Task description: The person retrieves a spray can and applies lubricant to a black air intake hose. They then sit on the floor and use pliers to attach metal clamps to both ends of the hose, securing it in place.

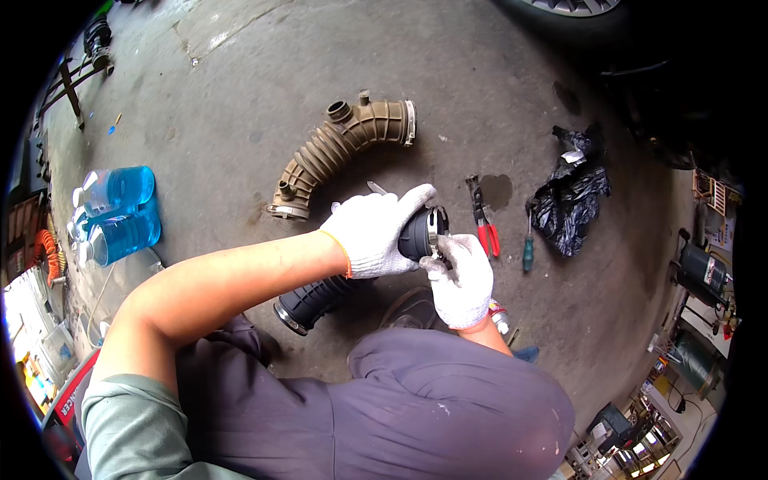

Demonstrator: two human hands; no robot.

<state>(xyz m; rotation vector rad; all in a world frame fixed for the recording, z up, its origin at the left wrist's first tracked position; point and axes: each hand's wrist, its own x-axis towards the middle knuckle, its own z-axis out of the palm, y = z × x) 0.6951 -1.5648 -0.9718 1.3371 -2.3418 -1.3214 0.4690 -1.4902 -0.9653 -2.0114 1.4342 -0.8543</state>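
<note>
At the centre of the concrete floor (240,104), a crouching person is holding a black ribbed hose (336,292) up over their knees. The hose's long axis is running from about seven o'clock, where its free end is hanging low near the thigh, up to about two o'clock, where a metal clamp ring (434,226) is sitting on its upper mouth. The left hand (376,232), in a white knit glove, is wrapping firmly around the hose just behind that mouth, clenched on it from above. The right hand (462,280), gloved the same way, is coming in from about five o'clock of the clamp and is pinching at the ring with its fingertips; whether it is gripping a small tool there I cannot tell. So the right hand is lying nearer the clamp, with the left steadying the body. Beyond, at twelve o'clock, a tan corrugated hose (340,148) is lying on the floor; red-handled pliers (484,220) and a green-handled screwdriver (528,248) are lying at two o'clock.
</note>
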